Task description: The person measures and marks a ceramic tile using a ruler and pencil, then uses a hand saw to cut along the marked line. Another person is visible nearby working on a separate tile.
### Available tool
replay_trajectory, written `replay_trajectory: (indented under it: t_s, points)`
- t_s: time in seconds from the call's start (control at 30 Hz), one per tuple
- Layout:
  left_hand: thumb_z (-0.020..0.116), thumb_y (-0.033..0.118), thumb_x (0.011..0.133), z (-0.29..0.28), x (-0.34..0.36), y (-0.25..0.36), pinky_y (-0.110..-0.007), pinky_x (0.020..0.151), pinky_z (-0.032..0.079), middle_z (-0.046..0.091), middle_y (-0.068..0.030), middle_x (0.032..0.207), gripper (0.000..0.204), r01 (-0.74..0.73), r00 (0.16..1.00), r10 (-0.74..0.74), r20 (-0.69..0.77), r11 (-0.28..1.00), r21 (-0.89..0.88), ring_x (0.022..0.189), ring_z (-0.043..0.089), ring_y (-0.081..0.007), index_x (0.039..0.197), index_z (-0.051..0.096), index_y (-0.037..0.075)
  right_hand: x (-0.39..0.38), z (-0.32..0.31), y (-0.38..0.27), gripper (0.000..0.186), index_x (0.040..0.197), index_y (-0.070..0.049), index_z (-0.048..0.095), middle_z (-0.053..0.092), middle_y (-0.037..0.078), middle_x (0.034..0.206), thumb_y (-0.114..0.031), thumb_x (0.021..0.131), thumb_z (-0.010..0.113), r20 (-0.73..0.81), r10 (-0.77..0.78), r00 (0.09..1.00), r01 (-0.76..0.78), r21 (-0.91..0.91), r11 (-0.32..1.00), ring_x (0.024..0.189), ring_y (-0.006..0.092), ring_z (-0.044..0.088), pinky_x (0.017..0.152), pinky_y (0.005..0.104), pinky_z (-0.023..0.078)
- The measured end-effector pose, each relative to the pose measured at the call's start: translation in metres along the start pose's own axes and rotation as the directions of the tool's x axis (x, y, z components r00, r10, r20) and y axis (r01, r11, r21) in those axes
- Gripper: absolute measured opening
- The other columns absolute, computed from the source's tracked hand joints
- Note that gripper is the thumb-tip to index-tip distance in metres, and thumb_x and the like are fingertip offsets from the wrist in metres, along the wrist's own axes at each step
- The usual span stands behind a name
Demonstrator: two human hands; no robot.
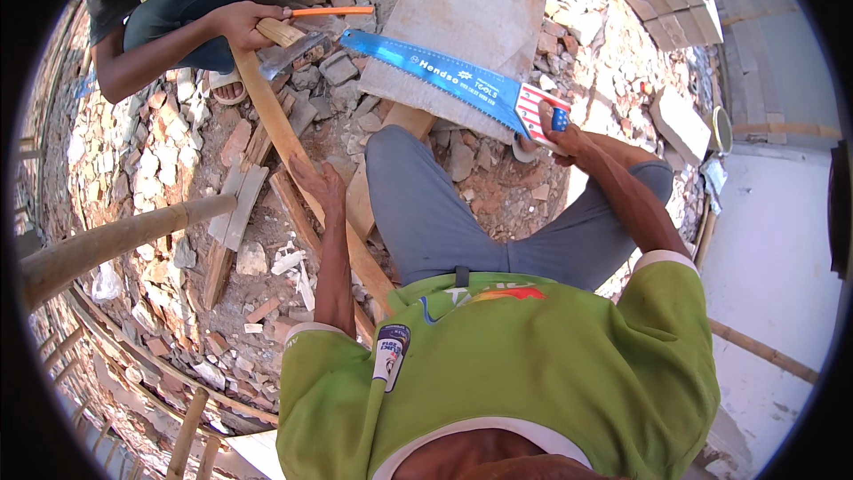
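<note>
Grip the saw point(435, 76) by its handle point(533, 116); the right hand's point(562, 135) fingers are wrapped around it. The blade overlaps the slab point(471, 22), teeth facing the legs point(422, 200): maintain clearance. Brace the plank point(271, 116) with the left hand point(318, 182), its fingers partly curled against the edge; tightness cannot be told. Count: one saw, one plank, one slab, one orange stick point(336, 11), two co-worker's hands point(244, 25).

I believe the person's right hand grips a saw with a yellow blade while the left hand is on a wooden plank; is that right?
Not quite: as the head view shows, the saw in the right hand has a blue blade; the left hand is on the wooden plank.
</note>
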State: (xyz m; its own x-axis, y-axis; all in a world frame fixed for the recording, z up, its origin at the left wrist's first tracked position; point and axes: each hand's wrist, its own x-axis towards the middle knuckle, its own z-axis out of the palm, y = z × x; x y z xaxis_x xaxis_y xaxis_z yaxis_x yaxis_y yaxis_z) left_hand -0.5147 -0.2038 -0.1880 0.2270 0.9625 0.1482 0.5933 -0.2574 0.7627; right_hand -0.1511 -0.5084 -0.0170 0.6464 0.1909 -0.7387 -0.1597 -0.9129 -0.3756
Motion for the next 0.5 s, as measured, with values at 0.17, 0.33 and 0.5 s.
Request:
replay_trajectory:
  t_s: [0.17, 0.33, 0.5]
  points:
    - [0.054, 0.007, 0.083, 0.005, 0.005, 0.028, -0.050, 0.114, 0.024, 0.031, -0.0341, 0.144, 0.071, 0.048, 0.998, -0.053, -0.036, 0.990, -0.130, 0.136, 0.029, -0.0470, 0.145, 0.024, -0.009, -0.043, 0.006, -0.045, 0.030, 0.104, -0.007, 0.064, 0.068, 0.002, 0.083, -0.035, 0.101, 0.053, -0.038, -0.199, 0.979, 0.202, 0.137, 0.970, 0.067, 0.0066, 0.062, 0.058, 0.0239, 0.047]
    - [0.057, 0.010, 0.083, 0.021, 0.001, 0.017, -0.048, 0.116, 0.022, 0.034, -0.0328, 0.144, 0.069, 0.081, 0.995, -0.087, -0.042, 0.989, -0.125, 0.136, 0.030, -0.0467, 0.141, 0.028, -0.012, -0.002, 0.010, -0.013, 0.035, 0.106, -0.002, 0.061, 0.066, 0.005, 0.082, -0.036, 0.099, 0.055, -0.034, -0.254, 0.967, 0.255, 0.241, 0.937, 0.070, 0.0096, 0.060, 0.064, 0.0265, 0.048]
    - [0.053, 0.000, 0.090, 0.016, -0.004, 0.061, -0.042, 0.113, 0.032, 0.034, -0.0211, 0.149, 0.063, 0.164, 0.986, -0.156, 0.053, 0.881, -0.444, 0.135, 0.042, -0.0317, 0.147, 0.027, -0.003, -0.019, -0.003, -0.011, 0.036, 0.100, -0.002, 0.061, 0.061, 0.003, 0.079, -0.037, 0.101, 0.054, 0.071, -0.530, 0.845, 0.520, 0.117, 0.846, 0.068, 0.0086, 0.055, 0.062, 0.0267, 0.046]
